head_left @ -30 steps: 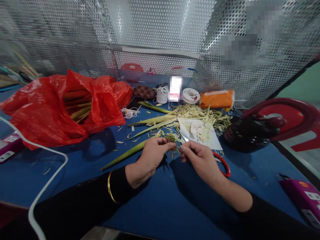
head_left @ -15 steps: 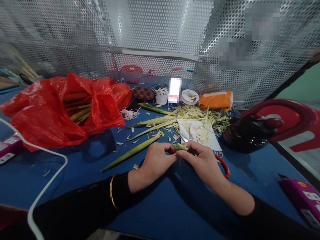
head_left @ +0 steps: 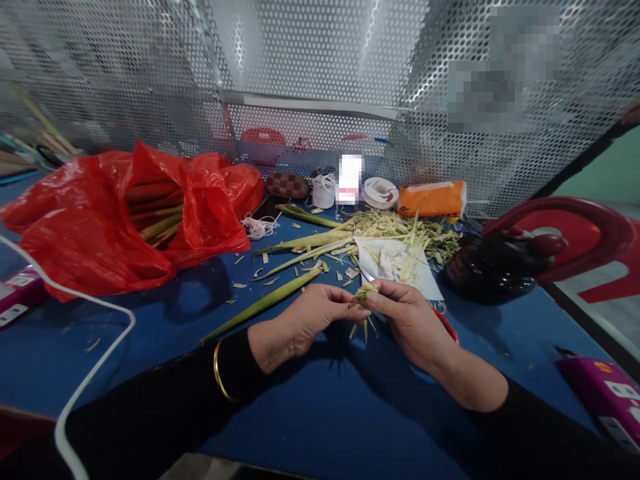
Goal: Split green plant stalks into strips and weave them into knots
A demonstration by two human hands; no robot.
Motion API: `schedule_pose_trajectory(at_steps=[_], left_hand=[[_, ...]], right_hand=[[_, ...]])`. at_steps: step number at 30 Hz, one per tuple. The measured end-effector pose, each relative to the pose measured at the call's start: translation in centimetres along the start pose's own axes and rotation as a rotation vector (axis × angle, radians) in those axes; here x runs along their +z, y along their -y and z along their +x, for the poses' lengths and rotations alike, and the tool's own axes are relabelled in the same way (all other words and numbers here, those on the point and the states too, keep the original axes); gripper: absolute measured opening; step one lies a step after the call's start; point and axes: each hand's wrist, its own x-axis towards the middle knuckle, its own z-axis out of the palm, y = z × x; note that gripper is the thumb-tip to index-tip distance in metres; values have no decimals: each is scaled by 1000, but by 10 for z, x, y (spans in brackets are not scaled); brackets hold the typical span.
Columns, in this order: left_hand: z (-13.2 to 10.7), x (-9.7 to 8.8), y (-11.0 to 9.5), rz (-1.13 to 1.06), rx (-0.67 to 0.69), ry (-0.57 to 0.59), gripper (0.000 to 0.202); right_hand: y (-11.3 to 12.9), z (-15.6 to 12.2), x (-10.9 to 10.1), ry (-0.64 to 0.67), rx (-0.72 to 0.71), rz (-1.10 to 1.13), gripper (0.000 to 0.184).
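My left hand [head_left: 305, 321] and my right hand [head_left: 407, 317] meet fingertip to fingertip over the blue table [head_left: 320, 413]. Both pinch a small bundle of green leaf strips [head_left: 364, 297], whose loose ends hang down between the hands. A long green leaf stalk [head_left: 260, 305] lies on the table just left of my left hand. Red-handled scissors [head_left: 447, 323] lie under my right hand, mostly hidden. Behind the hands a white sheet [head_left: 400, 263] carries leaf trimmings.
A red plastic bag [head_left: 120, 213] with leaf stalks lies at the left. A pile of shreds [head_left: 405, 230], thread spools [head_left: 325, 190], an orange packet [head_left: 433, 198] and a dark bag [head_left: 493, 267] sit behind. A white cable [head_left: 95, 347] crosses the left. Perforated metal screens enclose the table.
The hands first came together low on the table, then rose slightly. The leaf bundle is now turned upright between the fingertips, with its strips dangling.
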Motion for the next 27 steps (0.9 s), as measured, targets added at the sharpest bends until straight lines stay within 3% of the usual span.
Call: schedule_pose_trajectory(at_steps=[7, 13, 19, 27], left_hand=[[2, 4, 3, 66, 107, -78, 27], [0, 5, 3, 289, 228, -122, 18], [0, 4, 1, 82, 142, -63, 26], [0, 3, -4, 52, 72, -7, 30]], right_hand=[[-4, 4, -5, -62, -149, -198, 19], [-3, 1, -3, -47, 6, -52, 26], [-2, 3, -4, 12, -5, -4, 20], [-1, 5, -4, 61, -58, -40, 15]])
